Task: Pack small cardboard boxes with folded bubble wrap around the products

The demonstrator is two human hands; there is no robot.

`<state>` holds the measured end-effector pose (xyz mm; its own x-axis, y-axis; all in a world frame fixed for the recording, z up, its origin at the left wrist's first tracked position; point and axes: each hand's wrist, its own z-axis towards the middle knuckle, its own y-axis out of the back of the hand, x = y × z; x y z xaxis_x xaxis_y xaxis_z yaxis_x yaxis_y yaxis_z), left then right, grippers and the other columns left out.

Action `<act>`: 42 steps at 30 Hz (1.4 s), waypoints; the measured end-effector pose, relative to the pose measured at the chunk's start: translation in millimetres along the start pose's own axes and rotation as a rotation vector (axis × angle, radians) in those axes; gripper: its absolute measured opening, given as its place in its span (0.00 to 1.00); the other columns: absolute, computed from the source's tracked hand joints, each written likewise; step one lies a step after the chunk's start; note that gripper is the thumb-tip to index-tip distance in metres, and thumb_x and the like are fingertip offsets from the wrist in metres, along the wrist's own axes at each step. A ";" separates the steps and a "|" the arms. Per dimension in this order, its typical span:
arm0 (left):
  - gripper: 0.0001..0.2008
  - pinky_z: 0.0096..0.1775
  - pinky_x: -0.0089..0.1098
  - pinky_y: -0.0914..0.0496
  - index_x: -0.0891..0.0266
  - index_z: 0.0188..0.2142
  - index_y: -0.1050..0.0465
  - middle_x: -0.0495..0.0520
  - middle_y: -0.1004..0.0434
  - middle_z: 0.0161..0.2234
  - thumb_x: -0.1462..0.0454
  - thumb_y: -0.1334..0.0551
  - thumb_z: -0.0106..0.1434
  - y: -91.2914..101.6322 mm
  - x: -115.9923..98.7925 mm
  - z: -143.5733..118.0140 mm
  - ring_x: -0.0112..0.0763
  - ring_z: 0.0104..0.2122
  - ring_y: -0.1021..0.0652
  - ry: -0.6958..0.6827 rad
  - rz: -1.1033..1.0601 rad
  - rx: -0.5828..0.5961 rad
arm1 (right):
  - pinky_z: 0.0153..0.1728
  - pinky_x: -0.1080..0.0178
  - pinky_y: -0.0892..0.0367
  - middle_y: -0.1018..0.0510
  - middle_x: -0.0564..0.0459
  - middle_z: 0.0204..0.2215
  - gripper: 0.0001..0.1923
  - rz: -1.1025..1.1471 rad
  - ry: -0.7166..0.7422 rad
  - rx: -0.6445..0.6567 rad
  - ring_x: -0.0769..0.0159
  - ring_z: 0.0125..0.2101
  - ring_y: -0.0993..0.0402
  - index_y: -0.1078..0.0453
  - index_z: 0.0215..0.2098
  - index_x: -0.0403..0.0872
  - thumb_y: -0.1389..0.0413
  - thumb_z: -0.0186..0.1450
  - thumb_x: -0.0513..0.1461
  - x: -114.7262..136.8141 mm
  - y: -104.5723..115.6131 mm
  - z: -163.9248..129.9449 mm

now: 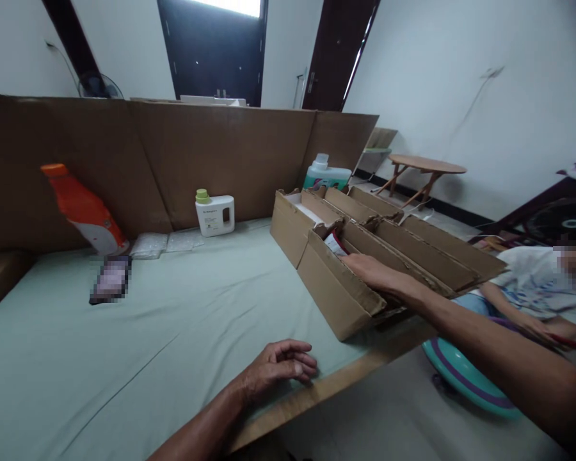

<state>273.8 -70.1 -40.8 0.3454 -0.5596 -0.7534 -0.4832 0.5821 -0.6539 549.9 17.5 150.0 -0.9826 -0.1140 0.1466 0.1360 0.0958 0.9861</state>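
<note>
My right hand reaches down into a front compartment of the divided cardboard box. It is closed on a red-and-white container that lies tilted there. The box wall hides my fingertips and the container's lower part, so its exact kind does not show. My left hand rests near the wooden front edge of the cloth-covered table, fingers loosely bent and apart, with nothing in it. A white bottle with a green cap stands at the back, left of the box.
An orange-and-white bottle stands at the left, with clear plastic packs and a blurred phone-like object nearby. Behind the box is a teal-liquid bottle. Cardboard panels wall the back. A person sits at the right.
</note>
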 end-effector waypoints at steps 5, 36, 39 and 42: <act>0.33 0.51 0.43 0.31 0.61 0.55 0.26 0.66 0.23 0.52 0.54 0.24 0.52 -3.9 -44.2 -8.8 0.46 0.51 0.23 -0.138 0.190 -0.122 | 0.32 0.58 0.34 0.21 0.46 0.31 0.16 0.088 -0.090 -0.319 0.58 0.30 0.26 0.29 0.44 0.48 0.43 0.58 0.43 16.6 45.3 -31.6; 0.32 0.34 0.28 0.29 0.62 0.44 0.27 0.52 0.20 0.38 0.50 0.23 0.44 48.1 -130.1 -11.5 0.32 0.34 0.21 -0.468 -0.154 -0.831 | 0.41 0.59 0.34 0.19 0.40 0.41 0.13 -0.244 0.213 -0.260 0.56 0.40 0.24 0.25 0.44 0.40 0.50 0.69 0.37 144.7 68.2 96.7; 0.25 0.35 0.30 0.26 0.62 0.43 0.26 0.54 0.19 0.41 0.51 0.27 0.51 30.8 -139.3 -20.2 0.38 0.40 0.20 -0.513 -0.189 -0.726 | 0.37 0.63 0.34 0.16 0.50 0.34 0.08 -0.240 0.467 -0.024 0.60 0.36 0.22 0.22 0.34 0.47 0.34 0.56 0.39 208.2 11.3 64.1; 0.10 0.30 0.29 0.26 0.64 0.36 0.25 0.53 0.20 0.31 0.63 0.32 0.54 38.6 -153.3 -36.7 0.36 0.32 0.20 -0.364 -0.219 -0.876 | 0.48 0.60 0.33 0.17 0.49 0.46 0.20 -0.083 0.797 0.084 0.59 0.46 0.22 0.24 0.48 0.49 0.37 0.62 0.49 216.1 -10.3 53.0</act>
<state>172.7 16.5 52.0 0.6556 -0.3012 -0.6924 -0.7549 -0.2409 -0.6099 329.4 44.3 167.4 -0.5992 -0.7922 0.1162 0.0250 0.1266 0.9916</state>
